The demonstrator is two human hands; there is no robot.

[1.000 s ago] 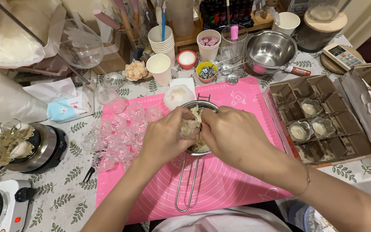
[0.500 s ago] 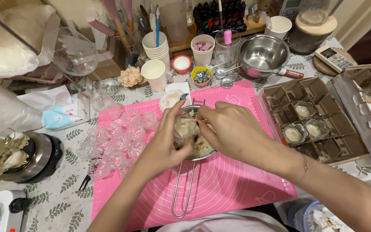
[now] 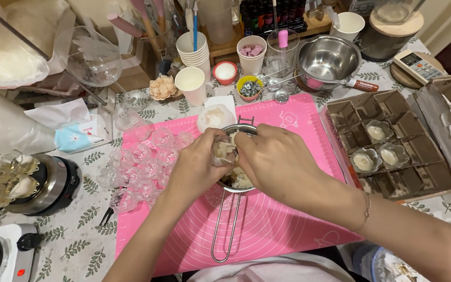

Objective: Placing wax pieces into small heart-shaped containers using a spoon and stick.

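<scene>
A small clear glass cup (image 3: 224, 151) with pale waxy bits inside sits at the centre of the view, held just above a little metal pot (image 3: 236, 177) with a long wire handle that runs toward 6 o'clock. The left hand (image 3: 196, 167) closes around the cup from 9 o'clock, fingers curled on its side. The right hand (image 3: 280, 162) comes in from 3 o'clock, fingertips bent down at the cup's mouth (whether they pinch anything inside is hidden). The pot rests on a pink silicone mat (image 3: 288, 224). At 9 o'clock of the hands, a cluster of empty clear glass cups (image 3: 142, 167) lies on the mat's edge. At 3 o'clock a cardboard divider box (image 3: 387, 141) holds three filled flower-shaped cups. Toward 1 o'clock stands a steel bowl (image 3: 329, 60); at 11 o'clock, a white paper cup (image 3: 191, 83). At 8 o'clock, a small black electric heater (image 3: 42, 183).
</scene>
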